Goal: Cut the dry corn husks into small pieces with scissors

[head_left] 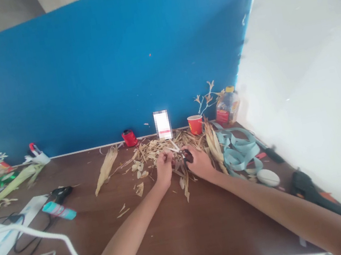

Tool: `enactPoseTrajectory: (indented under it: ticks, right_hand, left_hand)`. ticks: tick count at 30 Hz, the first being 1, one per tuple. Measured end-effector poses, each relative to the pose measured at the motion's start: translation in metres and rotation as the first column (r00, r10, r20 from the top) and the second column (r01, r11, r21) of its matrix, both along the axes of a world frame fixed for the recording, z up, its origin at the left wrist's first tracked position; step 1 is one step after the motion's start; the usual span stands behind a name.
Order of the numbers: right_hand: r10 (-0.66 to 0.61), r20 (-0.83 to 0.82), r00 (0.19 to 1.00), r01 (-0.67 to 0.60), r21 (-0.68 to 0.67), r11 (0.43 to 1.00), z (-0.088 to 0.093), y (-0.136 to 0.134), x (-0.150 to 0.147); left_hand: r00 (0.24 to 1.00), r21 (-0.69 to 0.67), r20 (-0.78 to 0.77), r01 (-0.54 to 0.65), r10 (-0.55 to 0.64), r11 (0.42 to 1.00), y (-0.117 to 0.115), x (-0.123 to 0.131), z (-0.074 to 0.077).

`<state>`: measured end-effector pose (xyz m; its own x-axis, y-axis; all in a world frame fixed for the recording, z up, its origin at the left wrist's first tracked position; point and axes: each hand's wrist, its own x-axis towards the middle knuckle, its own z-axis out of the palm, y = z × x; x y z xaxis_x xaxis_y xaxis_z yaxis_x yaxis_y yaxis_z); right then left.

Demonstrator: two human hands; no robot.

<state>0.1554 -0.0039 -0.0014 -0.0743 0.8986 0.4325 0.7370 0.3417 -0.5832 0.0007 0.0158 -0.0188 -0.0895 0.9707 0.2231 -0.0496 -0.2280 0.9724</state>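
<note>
My right hand (200,161) is closed around the dark handles of a pair of scissors (177,148), whose light blades point up and to the left. Close beside the blades, my left hand (165,170) is pinched; whatever lies between its fingertips is too small to make out. Both hands are over a heap of dry corn husk scraps (151,149) in the middle of the brown table. A few cut pieces hang or lie just below the hands. One bundle of dry husk (107,169) lies to the left, and another husk bundle (214,146) is by my right hand.
Along the blue partition (99,78) stand a red tape roll (129,138), a red paper cup (195,125) and a plastic bottle (228,106). Blue-green ribbon (240,150) and a glue gun (313,190) lie right. Cables (43,231) and a cyan roll (59,210) lie left.
</note>
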Motion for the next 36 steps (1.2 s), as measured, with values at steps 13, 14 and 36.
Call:
enactPoseTrajectory:
  ticks: [13,14,36]
  right_hand:
    - [0.045,0.133,0.99,-0.026,-0.137,0.99,-0.003,0.006,-0.001]
    - [0.052,0.126,0.991,-0.035,-0.135,0.99,-0.004,0.006,-0.001]
    - [0.075,0.182,0.98,-0.053,-0.122,0.991,-0.008,0.008,-0.002]
  left_hand:
    - [0.992,-0.054,0.093,0.09,-0.085,0.994,0.0,-0.004,0.006]
    - [0.989,-0.061,0.103,0.118,-0.111,0.991,0.0,-0.004,0.007]
    - [0.981,-0.099,0.142,0.15,-0.135,0.984,-0.003,-0.002,0.011]
